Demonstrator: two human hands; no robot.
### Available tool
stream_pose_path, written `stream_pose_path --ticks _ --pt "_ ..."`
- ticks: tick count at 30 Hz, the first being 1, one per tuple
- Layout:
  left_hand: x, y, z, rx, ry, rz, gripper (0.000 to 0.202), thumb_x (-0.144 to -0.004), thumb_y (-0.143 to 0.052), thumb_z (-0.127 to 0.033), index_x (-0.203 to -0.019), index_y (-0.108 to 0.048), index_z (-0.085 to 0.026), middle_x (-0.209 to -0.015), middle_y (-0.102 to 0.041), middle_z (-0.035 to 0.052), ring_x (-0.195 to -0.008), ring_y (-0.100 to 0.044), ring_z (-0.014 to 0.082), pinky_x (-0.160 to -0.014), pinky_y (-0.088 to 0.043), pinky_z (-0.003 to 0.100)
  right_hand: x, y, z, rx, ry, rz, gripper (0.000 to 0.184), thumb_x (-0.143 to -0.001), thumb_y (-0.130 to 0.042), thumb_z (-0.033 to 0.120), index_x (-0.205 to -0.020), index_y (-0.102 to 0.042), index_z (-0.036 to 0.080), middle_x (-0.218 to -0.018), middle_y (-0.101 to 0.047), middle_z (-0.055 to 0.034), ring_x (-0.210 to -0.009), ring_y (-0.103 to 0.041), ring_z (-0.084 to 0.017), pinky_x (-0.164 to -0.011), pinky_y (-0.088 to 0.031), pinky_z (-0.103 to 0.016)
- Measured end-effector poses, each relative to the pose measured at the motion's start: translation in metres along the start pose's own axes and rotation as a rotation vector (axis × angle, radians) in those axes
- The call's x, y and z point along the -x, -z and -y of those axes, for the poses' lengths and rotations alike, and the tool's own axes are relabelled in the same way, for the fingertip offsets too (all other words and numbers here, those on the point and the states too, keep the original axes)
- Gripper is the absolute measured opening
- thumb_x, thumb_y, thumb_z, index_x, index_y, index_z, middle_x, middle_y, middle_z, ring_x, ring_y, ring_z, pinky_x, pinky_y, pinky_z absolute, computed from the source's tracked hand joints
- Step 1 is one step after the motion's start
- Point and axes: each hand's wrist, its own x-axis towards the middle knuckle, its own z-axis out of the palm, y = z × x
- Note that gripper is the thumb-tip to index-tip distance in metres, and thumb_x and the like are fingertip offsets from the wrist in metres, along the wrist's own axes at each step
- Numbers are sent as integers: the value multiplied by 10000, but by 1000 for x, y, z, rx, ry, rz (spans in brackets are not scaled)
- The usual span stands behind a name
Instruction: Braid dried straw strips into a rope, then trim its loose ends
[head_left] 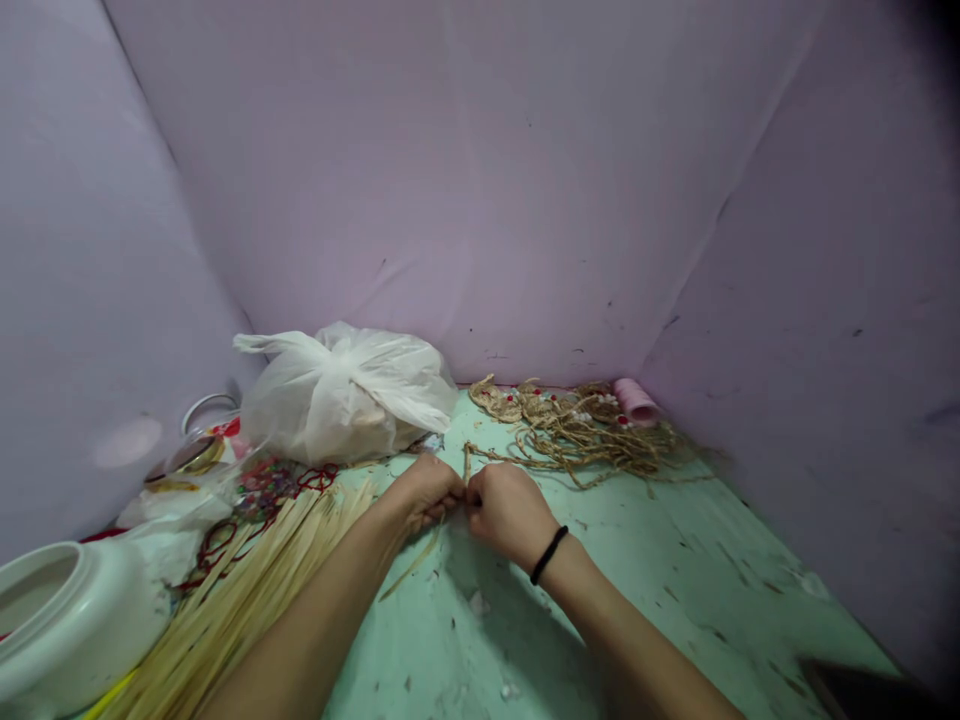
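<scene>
My left hand and my right hand meet at the middle of the green table, fingers pinched together. Between them they hold a thin straw strand whose end sticks up just above the knuckles; another pale strip trails down from the left hand. A black band circles my right wrist. A bundle of long pale straw strips lies to the left, under my left forearm.
A knotted white plastic bag sits behind the hands. A heap of braided straw cord with red and white beads and a pink spool lie at the back right. A white jar and red cords lie left. Lilac walls enclose the table.
</scene>
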Motion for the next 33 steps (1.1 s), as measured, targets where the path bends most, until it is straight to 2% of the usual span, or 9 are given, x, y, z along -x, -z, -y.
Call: stream_pose_path --ticks 3,5,8,13,18,24,27,30,33 --pt "0 5 1 -52 -95 -4 185 -481 -516 -161 -433 -340 -184 -280 -252 -89 -255 -175 29 -301 -75 195 -4 4 -8 -115 11 47 129 -602 -563 200 -619 -689 176 -619 -668 -77 -565 -557 -157 -482 -275 -245" --pt "-2 9 3 -49 -116 45 187 -481 -546 -208 -442 -366 -181 -290 -267 -91 -256 -188 29 -292 -83 192 -10 5 -18 -264 -63 -9 163 -658 -547 259 -606 -675 172 -577 -646 -56 -530 -526 -137 -474 -277 -237" --pt "-6 14 6 -16 -93 122 146 -469 -555 -242 -476 -427 -173 -313 -293 -93 -262 -196 27 -284 -90 186 -21 -2 -31 -576 -216 -79 156 -681 -528 206 -580 -631 147 -533 -606 -40 -517 -506 -119 -478 -307 -219" --pt "-8 15 8 5 -104 179 114 -466 -539 -240 -491 -455 -166 -317 -279 -99 -266 -169 22 -280 -81 182 -25 -24 -27 -1136 -321 256 215 -645 -468 111 -438 -469 173 -397 -467 11 -408 -435 -97 -418 -320 -214" --pt "-7 16 7 -89 -103 172 116 -497 -542 -259 -492 -475 -164 -321 -313 -85 -260 -206 38 -280 -114 191 -24 -32 -23 -1148 -330 222 190 -561 -473 64 -398 -448 158 -336 -355 58 -342 -251 -45 -357 -170 -203" --pt "-1 27 2 -357 -157 141 141 -551 -534 -253 -503 -561 -123 -393 -488 -12 -278 -266 48 -313 -188 211 -24 -39 -30 -1197 -304 219 166 -549 -526 133 -421 -426 165 -331 -307 79 -343 -212 -41 -368 -119 -217" --pt "4 43 -3 -478 -202 35 140 -559 -522 -237 -522 -594 -123 -427 -511 -1 -327 -327 63 -353 -247 209 -23 -41 -31 -1232 -280 219 171 -554 -537 161 -427 -424 166 -340 -304 80 -348 -208 -39 -368 -120 -216" --pt "15 67 -8 -687 -237 -211 83 -524 -525 -179 -502 -595 -140 -438 -519 3 -402 -416 90 -407 -288 203 -22 -40 -30 -1202 -299 237 155 -553 -541 168 -437 -438 167 -338 -307 80 -335 -207 -38 -360 -106 -215" --pt "30 89 -9 -886 -160 -376 40 -450 -529 -120 -436 -547 -153 -423 -509 11 -443 -458 128 -427 -294 219 -21 -37 -29 -1176 -323 249 147 -552 -536 162 -437 -445 166 -330 -294 83 -318 -208 -36 -351 -99 -213"
